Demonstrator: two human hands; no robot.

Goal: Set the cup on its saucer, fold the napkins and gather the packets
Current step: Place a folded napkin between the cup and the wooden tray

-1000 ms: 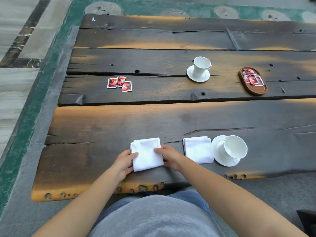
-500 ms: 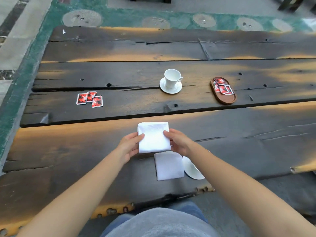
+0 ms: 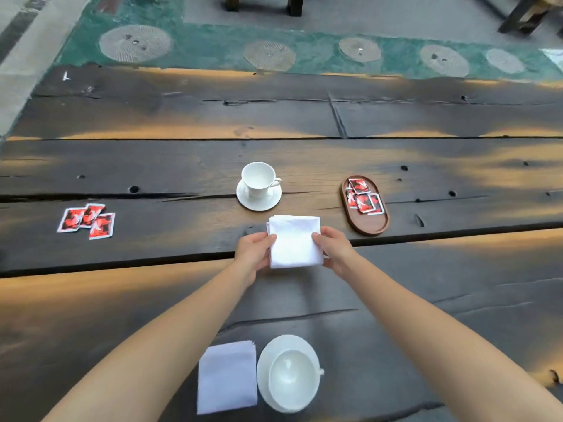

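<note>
Both hands hold one folded white napkin (image 3: 295,241) out over the dark wooden table (image 3: 152,166): the left hand (image 3: 254,252) pinches its left edge and the right hand (image 3: 334,247) pinches its right edge, thumbs on top and fingers underneath, arms stretched well forward. Whether the napkin rests on the wood or hangs just above it cannot be told from the head view.

Taking that held napkin as the landmark, a white cup (image 3: 259,179) stands upright on its saucer (image 3: 259,199) just beyond it, a little to the left, handle pointing right. Beyond and to the right of the napkin lies an oval wooden tray (image 3: 370,223) with several red packets (image 3: 362,196) piled in its far half. Well to the left of the napkin, three more red packets (image 3: 88,220) lie loose and overlapping on the table.

Nearer the person than the held napkin, between the forearms, a second folded napkin (image 3: 227,377) lies flat, and just to its right a second cup (image 3: 291,373) sits on its own saucer (image 3: 268,391), the two nearly touching the cloth's edge.
</note>
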